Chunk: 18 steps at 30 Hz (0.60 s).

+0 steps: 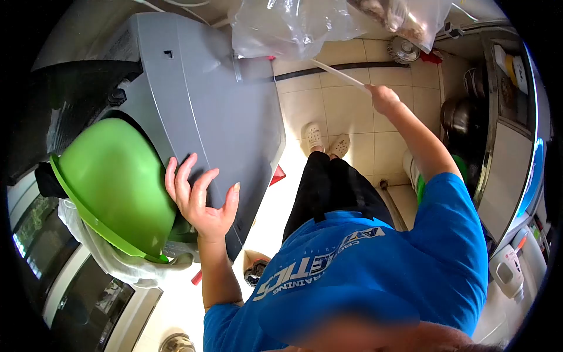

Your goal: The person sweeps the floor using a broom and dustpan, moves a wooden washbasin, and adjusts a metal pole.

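Note:
My right hand [384,98] is closed around one end of a thin white stick [343,75]. The stick slants up to the left toward the hanging clear plastic bag [293,29], and I cannot make out its far end. My left hand [202,196] holds nothing, its fingers spread over the side of a grey appliance [211,105]. Beside those fingers is an upturned green basin [117,182], resting at the appliance's left end. Whether the fingertips touch the basin, I cannot tell.
A second bag [404,20] hangs at the top right. A dark hose [293,74] crosses the tiled floor [346,111] ahead of my shoes. To the right stand a cabinet [507,176], a dark pot [460,114] and a white bottle [507,270]. White cloth [126,267] lies under the basin.

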Each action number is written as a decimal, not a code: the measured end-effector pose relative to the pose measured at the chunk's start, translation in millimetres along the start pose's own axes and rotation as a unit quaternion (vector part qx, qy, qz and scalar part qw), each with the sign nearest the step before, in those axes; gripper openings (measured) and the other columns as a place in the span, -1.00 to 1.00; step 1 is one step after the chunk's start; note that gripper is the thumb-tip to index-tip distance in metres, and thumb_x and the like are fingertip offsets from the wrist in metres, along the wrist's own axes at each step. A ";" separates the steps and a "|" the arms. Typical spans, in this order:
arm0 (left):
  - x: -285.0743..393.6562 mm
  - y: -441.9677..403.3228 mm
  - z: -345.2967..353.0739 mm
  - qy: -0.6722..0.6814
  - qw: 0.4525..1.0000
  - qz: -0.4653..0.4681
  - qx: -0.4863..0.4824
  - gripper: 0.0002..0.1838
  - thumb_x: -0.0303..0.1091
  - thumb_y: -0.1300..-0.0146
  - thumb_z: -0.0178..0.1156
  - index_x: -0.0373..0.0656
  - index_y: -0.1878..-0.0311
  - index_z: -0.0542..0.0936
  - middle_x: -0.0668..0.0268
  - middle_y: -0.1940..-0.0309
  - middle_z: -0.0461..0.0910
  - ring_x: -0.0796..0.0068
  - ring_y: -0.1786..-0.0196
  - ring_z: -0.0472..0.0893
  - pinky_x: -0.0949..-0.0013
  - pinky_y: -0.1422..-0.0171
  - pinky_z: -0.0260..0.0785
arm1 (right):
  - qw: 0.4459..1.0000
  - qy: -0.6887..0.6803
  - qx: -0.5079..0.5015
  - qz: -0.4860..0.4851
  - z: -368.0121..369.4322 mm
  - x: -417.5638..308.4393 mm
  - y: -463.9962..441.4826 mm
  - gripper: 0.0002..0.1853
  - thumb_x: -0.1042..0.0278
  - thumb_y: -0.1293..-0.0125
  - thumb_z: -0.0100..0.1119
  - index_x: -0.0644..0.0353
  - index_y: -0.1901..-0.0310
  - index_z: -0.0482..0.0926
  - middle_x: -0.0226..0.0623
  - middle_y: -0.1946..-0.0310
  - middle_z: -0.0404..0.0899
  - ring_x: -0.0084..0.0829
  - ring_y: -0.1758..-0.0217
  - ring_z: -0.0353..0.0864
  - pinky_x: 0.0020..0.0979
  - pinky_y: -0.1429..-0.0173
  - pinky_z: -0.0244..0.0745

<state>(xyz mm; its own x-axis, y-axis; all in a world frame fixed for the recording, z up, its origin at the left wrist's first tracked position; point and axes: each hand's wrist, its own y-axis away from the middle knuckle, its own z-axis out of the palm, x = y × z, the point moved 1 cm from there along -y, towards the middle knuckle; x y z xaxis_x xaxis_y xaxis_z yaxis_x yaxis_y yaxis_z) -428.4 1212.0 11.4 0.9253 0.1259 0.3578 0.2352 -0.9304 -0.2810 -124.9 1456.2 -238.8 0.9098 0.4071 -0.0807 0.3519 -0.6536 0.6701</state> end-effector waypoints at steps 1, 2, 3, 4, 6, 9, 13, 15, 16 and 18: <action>0.4 0.3 -0.2 -0.002 1.000 0.002 0.001 -0.72 -0.18 0.10 0.21 -0.17 0.38 0.51 0.10 0.08 0.42 -0.05 -0.12 0.21 0.00 -0.17 0.01 | 0.999 -0.006 -0.023 0.023 -6.9 -6.4 13.1 -0.62 0.43 -0.18 -0.16 -0.02 -0.07 0.33 -0.18 0.18 0.51 -0.24 0.14 0.52 -0.29 0.09 0.44; 1.3 0.7 -0.1 -0.003 1.000 0.003 0.002 -0.72 -0.18 0.10 0.21 -0.17 0.38 0.51 0.11 0.09 0.43 -0.05 -0.12 0.21 0.00 -0.17 0.01 | 0.999 -0.008 -0.023 0.025 -9.3 0.5 16.0 -0.62 0.43 -0.18 -0.16 -0.02 -0.07 0.33 -0.18 0.18 0.51 -0.24 0.14 0.52 -0.29 0.09 0.44; 2.0 0.9 0.2 -0.002 1.000 0.007 0.002 -0.72 -0.18 0.10 0.21 -0.17 0.38 0.51 0.11 0.09 0.43 -0.05 -0.12 0.21 0.00 -0.17 0.01 | 0.999 0.015 -0.034 0.004 -10.3 13.6 17.8 -0.59 0.46 -0.16 -0.16 -0.04 -0.09 0.33 -0.15 0.18 0.50 -0.20 0.13 0.50 -0.27 0.08 0.42; 2.7 1.2 -0.2 -0.005 1.000 0.010 0.000 -0.72 -0.18 0.10 0.21 -0.17 0.38 0.51 0.11 0.09 0.43 -0.05 -0.12 0.20 0.00 -0.17 0.01 | 0.998 0.036 -0.047 -0.014 -8.5 30.5 21.7 -0.55 0.50 -0.14 -0.16 -0.06 -0.10 0.33 -0.12 0.18 0.49 -0.15 0.12 0.49 -0.25 0.08 0.40; 3.6 0.5 0.1 -0.004 1.000 0.019 0.003 -0.72 -0.18 0.10 0.21 -0.18 0.38 0.51 0.11 0.09 0.43 -0.04 -0.13 0.20 0.00 -0.17 0.01 | 0.992 -0.093 -0.079 0.027 -3.9 89.6 19.6 -0.50 0.57 -0.02 -0.04 -0.01 -0.08 0.36 -0.22 0.24 0.53 -0.36 0.19 0.53 -0.30 0.19 0.44; 5.0 0.7 0.0 0.000 1.000 0.027 0.012 -0.72 -0.19 0.10 0.21 -0.19 0.39 0.51 0.11 0.10 0.43 -0.04 -0.13 0.20 0.00 -0.17 0.01 | 0.992 -0.102 -0.078 0.016 -62.2 101.3 75.0 -0.55 0.58 -0.02 -0.07 0.06 -0.02 0.41 -0.14 0.25 0.54 -0.32 0.26 0.55 -0.34 0.17 0.44; 7.9 0.4 -1.5 0.010 1.000 0.020 0.016 -0.74 -0.23 0.11 0.23 -0.19 0.39 0.51 0.12 0.10 0.43 -0.03 -0.14 0.19 0.00 -0.17 0.02 | 1.000 -0.012 0.006 -0.014 -49.6 98.4 146.9 -0.57 0.52 -0.02 -0.05 0.02 0.00 0.42 -0.06 0.32 0.53 -0.14 0.26 0.53 -0.23 0.16 0.43; 8.0 0.7 -1.6 0.011 1.000 0.018 0.015 -0.75 -0.25 0.11 0.23 -0.19 0.39 0.51 0.13 0.10 0.43 -0.03 -0.14 0.19 0.01 -0.17 0.02 | 0.999 -0.048 -0.006 0.022 -34.1 85.4 183.0 -0.58 0.49 -0.04 -0.07 0.00 -0.01 0.42 -0.06 0.38 0.53 -0.14 0.30 0.53 -0.21 0.18 0.43; 6.6 1.7 -1.0 0.004 1.000 0.018 0.014 -0.74 -0.22 0.13 0.24 -0.19 0.41 0.51 0.13 0.09 0.42 -0.02 -0.14 0.19 0.01 -0.17 0.02 | 0.997 -0.077 0.007 0.027 -19.7 81.7 194.7 -0.57 0.48 -0.05 -0.07 -0.02 -0.02 0.40 -0.06 0.41 0.53 -0.13 0.32 0.53 -0.21 0.20 0.44; 5.8 1.7 -0.3 -0.006 1.000 0.022 0.012 -0.73 -0.19 0.14 0.25 -0.18 0.43 0.51 0.14 0.09 0.41 -0.01 -0.14 0.19 0.02 -0.16 0.03 | 0.996 -0.064 -0.039 0.054 -8.4 65.3 209.3 -0.55 0.46 -0.04 -0.04 -0.03 -0.04 0.37 -0.07 0.44 0.53 -0.13 0.36 0.54 -0.20 0.23 0.44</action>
<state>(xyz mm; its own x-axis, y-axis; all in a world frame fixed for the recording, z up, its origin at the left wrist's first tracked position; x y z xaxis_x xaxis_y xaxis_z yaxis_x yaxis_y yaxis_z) -422.8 1211.0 13.3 0.9380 0.0897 0.3349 0.2017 -0.9269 -0.3167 6.3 1351.4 -97.6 0.9637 0.2496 -0.0951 0.2372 -0.6358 0.7345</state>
